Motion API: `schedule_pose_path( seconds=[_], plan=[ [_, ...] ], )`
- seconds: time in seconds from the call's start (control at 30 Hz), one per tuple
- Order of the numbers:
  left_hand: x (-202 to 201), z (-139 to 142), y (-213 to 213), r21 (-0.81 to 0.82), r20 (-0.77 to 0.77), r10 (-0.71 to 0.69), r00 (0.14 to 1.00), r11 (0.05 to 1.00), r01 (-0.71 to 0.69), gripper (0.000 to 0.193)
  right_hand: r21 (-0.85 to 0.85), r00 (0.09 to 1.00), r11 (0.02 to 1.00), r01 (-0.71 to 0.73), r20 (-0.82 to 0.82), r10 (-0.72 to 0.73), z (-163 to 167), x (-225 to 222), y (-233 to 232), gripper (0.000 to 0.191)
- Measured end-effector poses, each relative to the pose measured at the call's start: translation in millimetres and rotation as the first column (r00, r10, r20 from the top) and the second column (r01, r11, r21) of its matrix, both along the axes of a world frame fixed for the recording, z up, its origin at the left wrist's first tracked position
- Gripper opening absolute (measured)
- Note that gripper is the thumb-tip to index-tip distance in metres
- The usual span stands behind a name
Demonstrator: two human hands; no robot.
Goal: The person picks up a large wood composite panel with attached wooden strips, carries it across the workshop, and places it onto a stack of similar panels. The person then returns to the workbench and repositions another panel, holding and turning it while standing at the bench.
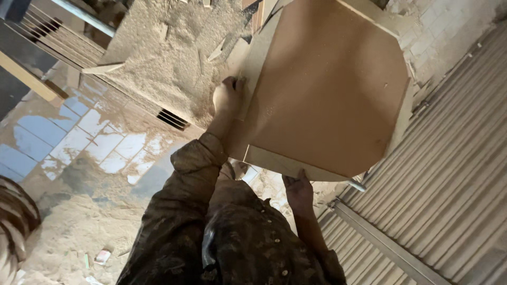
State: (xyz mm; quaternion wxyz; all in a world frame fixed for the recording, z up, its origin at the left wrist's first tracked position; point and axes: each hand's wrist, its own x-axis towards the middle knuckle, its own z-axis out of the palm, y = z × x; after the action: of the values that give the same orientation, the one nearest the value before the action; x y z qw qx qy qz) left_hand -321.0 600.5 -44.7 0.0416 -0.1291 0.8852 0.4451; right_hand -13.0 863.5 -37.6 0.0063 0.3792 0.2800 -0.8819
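A stack of large brown fibreboard panels (pixel 327 89) with pale edges is held up in front of me, filling the upper middle of the view. My left hand (pixel 228 97) grips the stack's left edge, fingers curled over it, and the dark speckled sleeve runs down to my body. My right hand (pixel 298 191) holds the near bottom edge from below, fingers wrapped up onto the lowest panel. Both hands carry the stack above the floor.
A sawdust heap (pixel 169 47) lies behind the panels, with a slotted vent (pixel 171 119) at its foot. Dusty blue tiles (pixel 79 142) spread left. A corrugated metal shutter (pixel 449 184) lines the right. Stacked planks (pixel 58 37) sit upper left. A striped sleeve (pixel 16 221) of another person shows lower left.
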Motion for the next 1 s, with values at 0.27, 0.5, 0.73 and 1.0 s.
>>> schedule_pose_path(
  seconds=[0.27,0.5,0.73,1.0],
  plan=[
    [52,17,-13,-0.343,0.095,-0.113,0.989,0.929,0.139,0.045,-0.053,0.997,0.997,0.048,0.057,-0.045,8,-13,-19,0.036],
    [2,2,-20,-0.402,0.13,-0.22,0.967,0.88,0.254,0.048,-0.16,0.999,0.987,0.026,0.036,-0.021,-1,-19,-38,0.032],
    [24,-6,-27,-0.372,0.022,-0.115,0.993,0.921,0.115,0.044,-0.196,0.986,0.981,-0.001,0.164,0.034,0,-5,-39,0.031],
    [-55,-20,-25,-0.497,-0.024,-0.327,0.945,0.824,0.273,0.033,-0.256,0.995,0.962,-0.095,0.01,0.101,-5,-46,-66,0.038]
  ],
)
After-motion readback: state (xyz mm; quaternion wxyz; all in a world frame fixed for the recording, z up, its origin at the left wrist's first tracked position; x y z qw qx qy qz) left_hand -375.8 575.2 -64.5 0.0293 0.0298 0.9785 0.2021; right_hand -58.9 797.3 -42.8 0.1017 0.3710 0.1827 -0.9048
